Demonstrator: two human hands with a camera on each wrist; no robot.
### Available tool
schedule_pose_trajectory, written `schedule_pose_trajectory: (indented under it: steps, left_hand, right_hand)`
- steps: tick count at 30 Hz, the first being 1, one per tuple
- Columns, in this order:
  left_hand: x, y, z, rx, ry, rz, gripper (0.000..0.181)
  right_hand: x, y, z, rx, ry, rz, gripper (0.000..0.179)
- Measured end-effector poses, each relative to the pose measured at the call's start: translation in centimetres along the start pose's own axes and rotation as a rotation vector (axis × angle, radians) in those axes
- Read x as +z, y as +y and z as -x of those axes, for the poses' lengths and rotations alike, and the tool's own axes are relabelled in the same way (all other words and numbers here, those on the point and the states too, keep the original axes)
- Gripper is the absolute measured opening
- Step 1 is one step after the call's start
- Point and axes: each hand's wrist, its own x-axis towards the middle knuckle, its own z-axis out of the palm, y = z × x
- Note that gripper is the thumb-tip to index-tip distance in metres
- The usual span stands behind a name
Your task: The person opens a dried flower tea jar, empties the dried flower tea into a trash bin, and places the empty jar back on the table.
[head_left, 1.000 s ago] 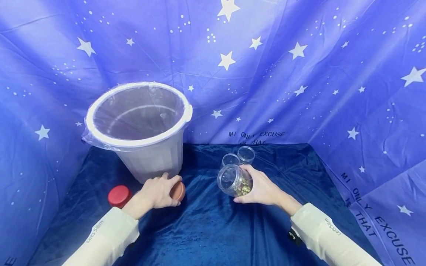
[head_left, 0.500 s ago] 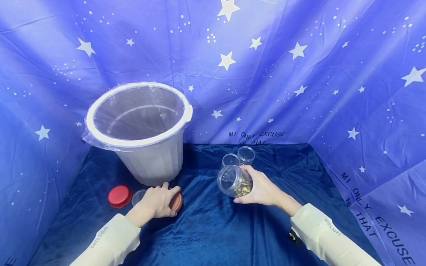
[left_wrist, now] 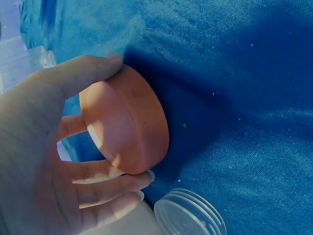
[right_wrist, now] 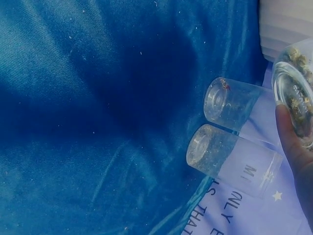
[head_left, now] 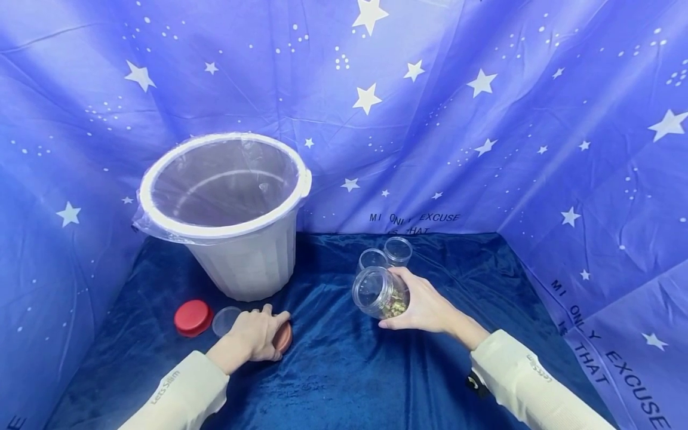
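My left hand [head_left: 255, 334] grips an orange-brown round lid [left_wrist: 129, 122] by its edge, thumb on one side and fingers on the other, low over or on the blue cloth. A clear round lid [head_left: 226, 321] lies just left of that hand, with a red lid [head_left: 193, 318] beyond it. My right hand [head_left: 421, 301] holds a clear jar [head_left: 371, 291] with yellowish dried bits inside, its uncovered mouth tilted to the left. Behind it stand two clear jars [right_wrist: 239, 103], apparently with only a few specks inside, partly hidden by the held jar in the head view.
A large white bucket [head_left: 252, 263] with a clear plastic liner over its rim stands at the back left. Dark blue velvet cloth [head_left: 344, 376] covers the surface. Purple star-patterned curtains [head_left: 457, 149] hang behind and on both sides.
My left hand has moved away from the bucket toward me, bringing the orange-brown lid along and uncovering the clear lid. My right hand and the jar have stayed nearly still.
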Motion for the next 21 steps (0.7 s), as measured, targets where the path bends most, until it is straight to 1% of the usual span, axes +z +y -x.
schedule_pose_trajectory:
  steps: [7, 15, 21]
  left_hand:
    - [0.2, -0.3, 0.0, -0.012, 0.005, -0.038, 0.065]
    - [0.9, -0.6, 0.2, 0.018, 0.041, -0.049, 0.067]
    - [1.1, -0.7, -0.1, 0.016, 0.018, -0.026, 0.067]
  right_hand:
    - [0.1, 0.0, 0.0, 0.000, -0.002, -0.007, 0.094]
    - [0.3, 0.0, 0.0, -0.019, -0.005, -0.008, 0.093]
    - [0.1, 0.0, 0.0, -0.007, 0.002, -0.009, 0.094]
